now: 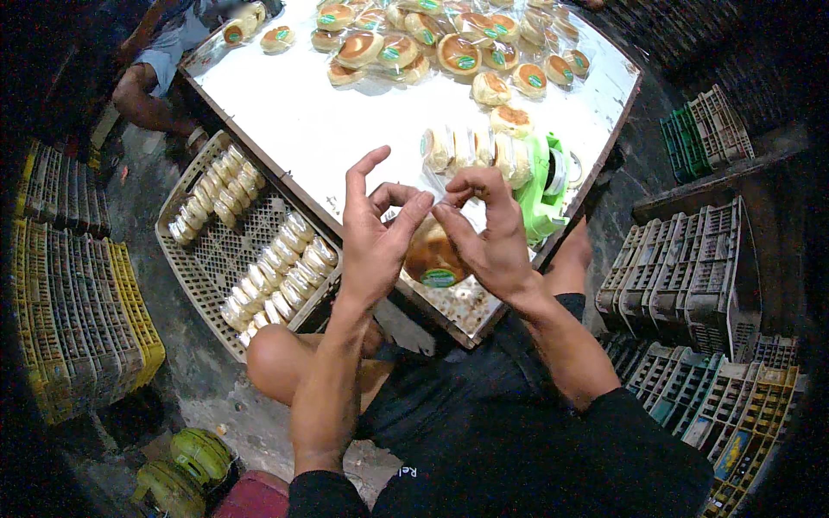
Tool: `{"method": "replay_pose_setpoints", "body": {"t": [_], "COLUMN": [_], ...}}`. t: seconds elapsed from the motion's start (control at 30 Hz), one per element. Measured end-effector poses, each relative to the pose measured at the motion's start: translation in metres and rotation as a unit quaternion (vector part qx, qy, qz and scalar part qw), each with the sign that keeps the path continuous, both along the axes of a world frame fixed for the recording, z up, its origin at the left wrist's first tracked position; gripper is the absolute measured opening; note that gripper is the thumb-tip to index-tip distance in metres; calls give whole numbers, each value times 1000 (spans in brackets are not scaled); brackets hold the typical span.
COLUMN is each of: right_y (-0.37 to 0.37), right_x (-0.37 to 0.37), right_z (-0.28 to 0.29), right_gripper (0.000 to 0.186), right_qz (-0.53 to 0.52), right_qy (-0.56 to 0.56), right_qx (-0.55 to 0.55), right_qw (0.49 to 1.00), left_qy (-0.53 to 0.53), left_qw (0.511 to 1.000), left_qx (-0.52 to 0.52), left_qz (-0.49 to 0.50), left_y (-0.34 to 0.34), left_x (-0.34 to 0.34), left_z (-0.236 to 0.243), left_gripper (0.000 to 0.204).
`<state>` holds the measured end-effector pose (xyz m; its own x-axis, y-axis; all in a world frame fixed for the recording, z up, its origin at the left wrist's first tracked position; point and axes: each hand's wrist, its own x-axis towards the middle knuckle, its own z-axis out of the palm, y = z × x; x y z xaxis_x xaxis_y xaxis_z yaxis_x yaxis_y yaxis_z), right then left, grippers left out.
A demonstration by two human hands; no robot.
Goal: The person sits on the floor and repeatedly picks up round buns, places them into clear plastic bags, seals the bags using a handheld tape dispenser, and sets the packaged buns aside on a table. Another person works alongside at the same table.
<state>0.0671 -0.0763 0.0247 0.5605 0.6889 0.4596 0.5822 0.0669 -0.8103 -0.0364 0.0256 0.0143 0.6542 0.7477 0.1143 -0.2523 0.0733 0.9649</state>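
your two hands meet over the near edge of the tabletop [285, 112], pinching the clear wrapper of one round bun [434, 255]. your left hand [377, 237] has its thumb and bent fingers closed on the wrapper; your right hand [489, 226] curls shut on it from 3 o'clock. four wrapped buns [471, 148] stand in a row at 12 o'clock, a beige crate [207, 268] at 9 o'clock.

Glossy clear plastic bun wrapper [436, 259]
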Motion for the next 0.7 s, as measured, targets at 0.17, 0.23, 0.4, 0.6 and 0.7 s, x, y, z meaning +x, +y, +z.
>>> {"method": "replay_pose_setpoints", "body": {"t": [0.17,0.23,0.4,0.6,0.7], "right_y": [-11,-11,-5,-27,-102], "right_x": [11,14,10,22,87], "right_z": [-10,-16,-31,-40,-77], "right_gripper": [20,20,13,35,36], "right_qz": [-26,-22,13,-145,-332], "right_qy": [-171,-168,290,241,25], "right_qx": [-47,-12,36,137,-116], "right_qw": [984,985,956,950,936], "left_qy": [52,156,91,-6,-26], "left_qw": [998,941,991,991,992], "left_qx": [5,300,59,-30,-33], "left_qz": [19,9,79,134,116], "left_y": [-17,-10,-24,-29,-25], "left_x": [-3,-5,14,27,33], "left_z": [19,9,-14,-31,-23], "left_gripper": [51,21,16,24,22]}}
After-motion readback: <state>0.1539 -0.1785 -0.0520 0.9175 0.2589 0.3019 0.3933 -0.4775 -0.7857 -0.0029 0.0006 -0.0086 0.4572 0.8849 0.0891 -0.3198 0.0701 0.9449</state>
